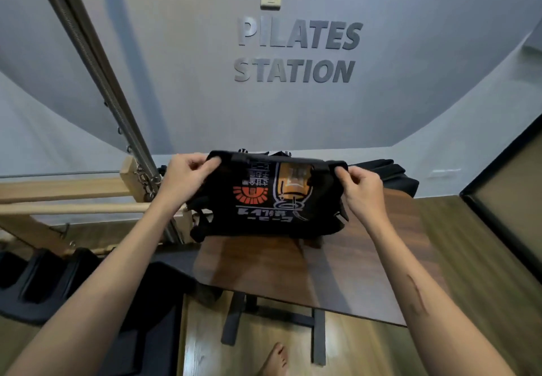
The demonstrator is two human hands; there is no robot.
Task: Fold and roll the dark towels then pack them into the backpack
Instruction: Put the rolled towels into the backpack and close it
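Wooden table (pixel 293 273), 1 printed backpack (pixel 264 199), left hand (pixel 181 176), right hand (pixel 362 190) pinching its top corners

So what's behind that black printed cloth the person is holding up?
Dark folded fabric lies on the table behind the printed cloth, on the right. Black straps peek above it; whatever they belong to is covered.

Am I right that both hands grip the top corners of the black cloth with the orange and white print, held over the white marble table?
Not quite. The table is dark brown wood, not white marble. The head view shows the left hand and right hand gripping the top corners of the black printed cloth over it.
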